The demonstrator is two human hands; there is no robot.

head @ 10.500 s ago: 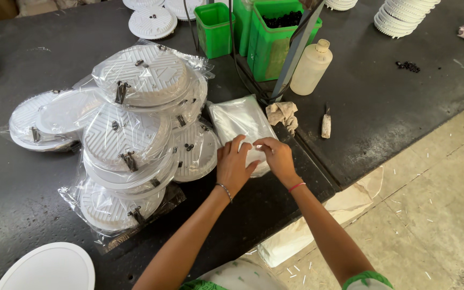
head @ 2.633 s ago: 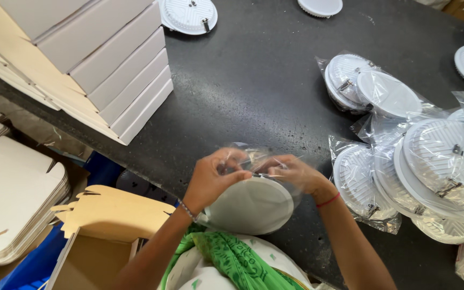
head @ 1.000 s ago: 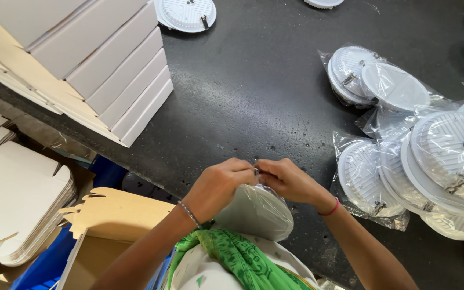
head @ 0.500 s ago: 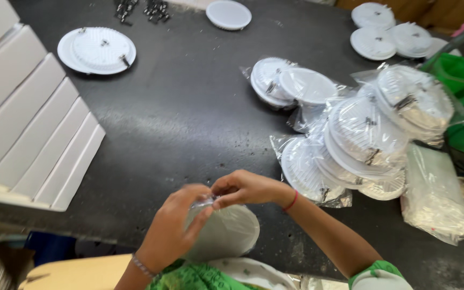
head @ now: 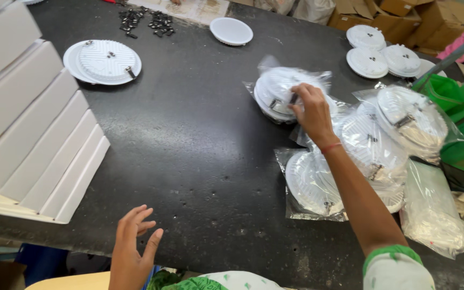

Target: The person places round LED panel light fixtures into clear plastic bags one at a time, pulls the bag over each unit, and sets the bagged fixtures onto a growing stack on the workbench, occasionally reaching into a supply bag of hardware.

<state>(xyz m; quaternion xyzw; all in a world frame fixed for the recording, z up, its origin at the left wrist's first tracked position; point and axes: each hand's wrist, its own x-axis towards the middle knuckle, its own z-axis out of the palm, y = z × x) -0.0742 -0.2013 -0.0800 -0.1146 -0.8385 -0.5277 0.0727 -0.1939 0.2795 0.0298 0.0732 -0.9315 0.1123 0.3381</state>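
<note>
My right hand [head: 310,109] reaches out over the black table [head: 189,145] and grips the edge of a round white light fixture in a clear plastic bag [head: 280,91]. Several more bagged white fixtures [head: 371,145] are heaped just right of it. My left hand [head: 132,247] hovers at the table's near edge, fingers spread, holding nothing.
White flat boxes [head: 33,129] are stacked at the left. An unbagged fixture [head: 103,62] lies at the back left, small black clips [head: 146,21] and a white disc [head: 231,30] behind it. More fixtures [head: 382,53] sit back right, green bins [head: 463,118] far right, a pack of clear bags [head: 430,209] near right.
Both hands held a bagged fixture near my body; now the right hand has reached out and set it by the pile, and the left hand has let go and pulled back empty.
</note>
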